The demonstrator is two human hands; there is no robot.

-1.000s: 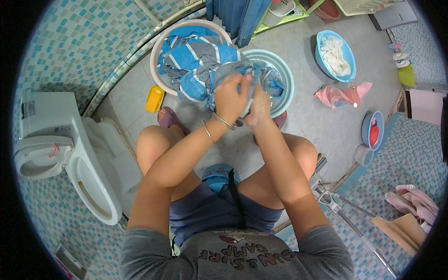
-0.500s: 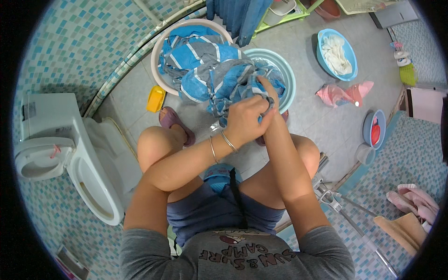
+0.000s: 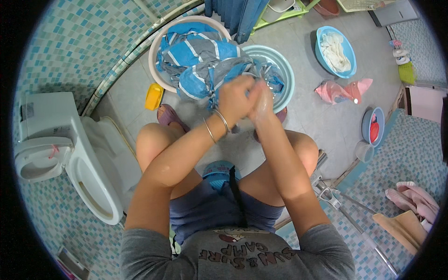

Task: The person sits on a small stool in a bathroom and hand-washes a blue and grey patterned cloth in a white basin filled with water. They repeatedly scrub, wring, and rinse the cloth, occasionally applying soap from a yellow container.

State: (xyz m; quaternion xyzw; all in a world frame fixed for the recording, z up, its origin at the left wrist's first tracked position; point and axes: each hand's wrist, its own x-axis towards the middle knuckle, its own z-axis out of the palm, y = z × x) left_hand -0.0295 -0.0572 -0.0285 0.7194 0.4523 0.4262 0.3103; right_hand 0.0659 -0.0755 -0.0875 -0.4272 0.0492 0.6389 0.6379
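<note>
A wet blue, grey and white striped cloth (image 3: 200, 63) drapes from a pale pink basin (image 3: 156, 44) into a light blue basin (image 3: 285, 77) on the floor. My left hand (image 3: 235, 98) and my right hand (image 3: 262, 103) are pressed together above the blue basin's near rim, both closed on a bunched end of the cloth. Two bangles sit on my left wrist. I am squatting, with my knees on either side of my forearms.
A white toilet (image 3: 56, 154) stands at the left. A yellow soap box (image 3: 154, 96) lies by the pink basin. Further right are a blue basin with white cloth (image 3: 335, 51), a pink cloth (image 3: 340, 91), a small blue bowl (image 3: 373, 126) and metal legs (image 3: 345, 200).
My hands have pulled the bunched cloth back from over the blue basin toward me and squeezed closer together; more cloth now trails into the basin.
</note>
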